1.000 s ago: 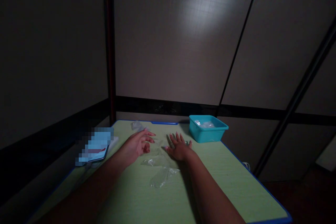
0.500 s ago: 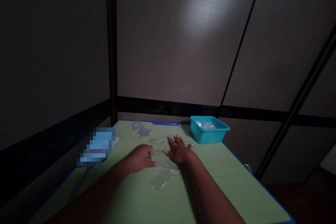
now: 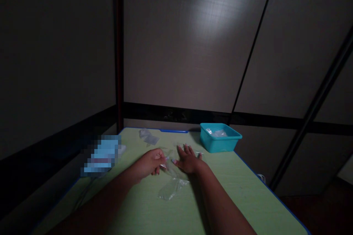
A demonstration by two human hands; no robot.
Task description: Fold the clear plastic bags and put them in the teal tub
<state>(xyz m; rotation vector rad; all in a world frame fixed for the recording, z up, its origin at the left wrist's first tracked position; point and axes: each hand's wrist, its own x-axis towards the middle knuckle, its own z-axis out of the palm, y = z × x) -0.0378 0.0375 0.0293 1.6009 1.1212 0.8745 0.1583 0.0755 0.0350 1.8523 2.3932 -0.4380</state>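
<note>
A clear plastic bag [image 3: 176,172] lies on the light green table, partly hidden under my hands. My left hand [image 3: 153,161] is closed, its thumb and fingers pinching the left side of the plastic. Flat on the other side rests my right hand [image 3: 189,162], fingers spread, pressing the plastic to the tabletop. A crinkled clear plastic piece [image 3: 171,189] lies just nearer to me; whether it belongs to the same bag I cannot tell.
Toward the back right stands a turquoise basin [image 3: 223,145] with clear plastic pieces inside. A crumpled plastic piece [image 3: 149,137] lies at the back left. On the left is a pixelated blue device [image 3: 103,156] with a cable. The table [image 3: 237,198] has a blue edge.
My left thumb has closed against the fingers, and the plastic's left side is now pinched and lifted a little. My right hand has stayed in place.
</note>
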